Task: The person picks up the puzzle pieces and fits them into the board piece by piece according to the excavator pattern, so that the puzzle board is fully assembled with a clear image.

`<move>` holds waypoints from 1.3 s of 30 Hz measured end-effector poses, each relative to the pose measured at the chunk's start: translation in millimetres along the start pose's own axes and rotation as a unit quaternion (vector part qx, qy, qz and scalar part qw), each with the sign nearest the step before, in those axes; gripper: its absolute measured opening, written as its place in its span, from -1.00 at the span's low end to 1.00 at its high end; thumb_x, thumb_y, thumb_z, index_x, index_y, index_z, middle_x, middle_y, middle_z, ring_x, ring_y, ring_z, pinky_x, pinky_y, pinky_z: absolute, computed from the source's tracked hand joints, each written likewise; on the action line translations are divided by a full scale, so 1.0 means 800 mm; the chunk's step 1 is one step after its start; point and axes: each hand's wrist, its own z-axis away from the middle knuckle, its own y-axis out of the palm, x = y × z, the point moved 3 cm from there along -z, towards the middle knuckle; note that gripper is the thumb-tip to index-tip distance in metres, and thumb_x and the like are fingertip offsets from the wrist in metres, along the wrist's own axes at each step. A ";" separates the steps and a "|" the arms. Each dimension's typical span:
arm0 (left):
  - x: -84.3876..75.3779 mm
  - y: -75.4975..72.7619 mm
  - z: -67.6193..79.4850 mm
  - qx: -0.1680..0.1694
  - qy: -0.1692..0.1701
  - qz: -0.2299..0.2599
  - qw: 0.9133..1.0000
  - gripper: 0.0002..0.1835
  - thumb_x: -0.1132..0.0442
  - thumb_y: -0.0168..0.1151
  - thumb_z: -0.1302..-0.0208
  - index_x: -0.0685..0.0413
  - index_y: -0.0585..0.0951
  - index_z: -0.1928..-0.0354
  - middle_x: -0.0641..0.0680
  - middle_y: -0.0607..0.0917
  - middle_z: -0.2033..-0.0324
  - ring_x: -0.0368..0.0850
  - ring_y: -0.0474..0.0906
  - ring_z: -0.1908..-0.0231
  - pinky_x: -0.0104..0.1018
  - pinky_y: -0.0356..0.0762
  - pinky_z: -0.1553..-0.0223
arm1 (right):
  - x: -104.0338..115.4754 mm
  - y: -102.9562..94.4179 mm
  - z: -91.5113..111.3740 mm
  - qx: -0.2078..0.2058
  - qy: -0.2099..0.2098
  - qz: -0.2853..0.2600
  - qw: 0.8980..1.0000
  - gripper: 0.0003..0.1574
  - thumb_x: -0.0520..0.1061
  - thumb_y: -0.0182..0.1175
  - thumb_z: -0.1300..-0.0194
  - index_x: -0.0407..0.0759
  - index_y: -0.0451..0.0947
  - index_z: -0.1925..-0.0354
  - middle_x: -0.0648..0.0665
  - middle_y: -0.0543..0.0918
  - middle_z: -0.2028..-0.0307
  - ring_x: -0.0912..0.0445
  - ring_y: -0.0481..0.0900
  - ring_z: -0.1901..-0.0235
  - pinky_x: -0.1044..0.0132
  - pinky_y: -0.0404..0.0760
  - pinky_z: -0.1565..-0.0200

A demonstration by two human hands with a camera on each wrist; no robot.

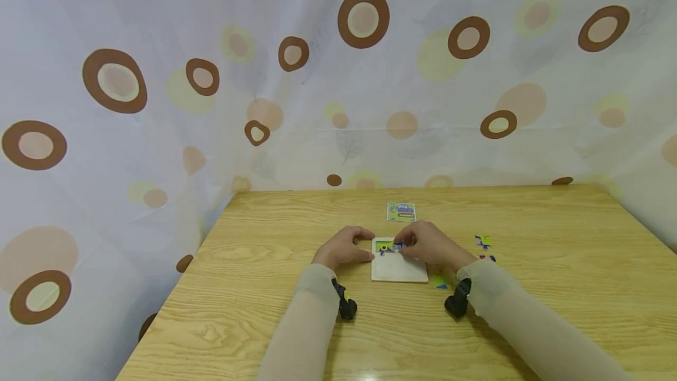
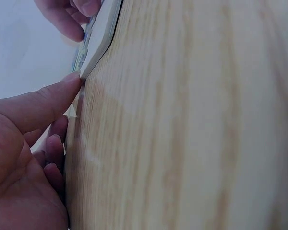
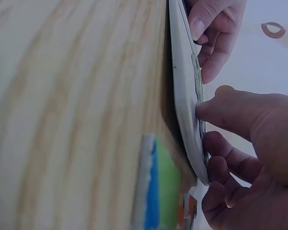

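Well, nearest, over the wooden table [image 1: 238, 346], two beige sleeves [image 1: 298, 322] reaching in from the near side, each with a black wrist camera [image 1: 346, 307] at the cuff; past the cuffs, left hand [image 1: 341, 247] with thumb and forefinger spread apart, thumb tip touching the left edge of a white puzzle board [image 1: 400, 274], forefinger near its far left corner, other fingers loosely bent; right hand [image 1: 431, 244] over the board's far right corner, thumb and forefinger pinching a small bluish puzzle piece [image 1: 398, 246] down at the surface; board itself flat, well in from the table's left and right edges, near part plain white, far part with fitted picture pieces [image 1: 385, 247] in green, yellow and purple; just off its near right corner, a green and blue puzzle piece [image 3: 164, 187]; farther right, toward the table's right edge, a yellow-green and purple puzzle piece [image 1: 483, 242], with another just nearer, partly hidden by the right cuff; beyond the board, toward the table's far edge, a white-bordered picture card [image 1: 401, 211]; behind everything, a pale sheet [image 1: 312, 4] with brown rings.
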 end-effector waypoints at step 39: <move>-0.003 0.001 0.002 0.000 0.002 0.008 1.000 -0.51 0.25 0.44 -0.20 -0.01 0.60 -0.19 -0.01 0.54 -0.15 -0.07 0.39 -0.04 -0.10 0.35 -0.17 | -0.036 -0.054 0.059 -0.094 -0.036 -0.019 0.995 -0.64 -0.18 0.20 -0.39 -0.28 0.60 -0.11 -0.14 0.60 0.13 -0.03 0.50 0.17 0.17 0.53 0.34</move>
